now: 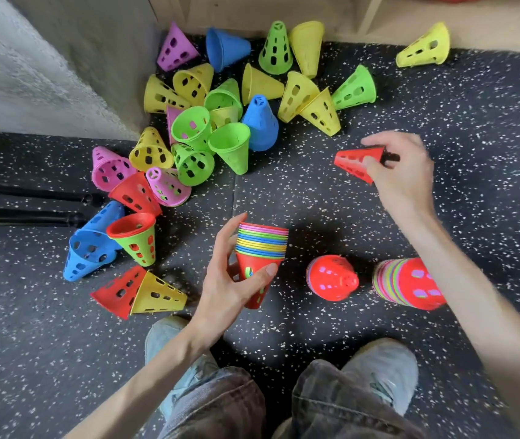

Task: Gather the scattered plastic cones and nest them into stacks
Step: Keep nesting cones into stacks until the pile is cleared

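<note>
Head view: I'm seeing the left hand gripping a nested stack wide-end up at lower centre, while the right hand is pinching a single red cone at centre right. Loose cones are lying scattered across the upper left of the speckled floor, and two finished stacks are standing at lower right.

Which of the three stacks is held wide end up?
The stack gripped by the left hand: its rims face up. The other two stacks sit on the floor, tips up.
</note>
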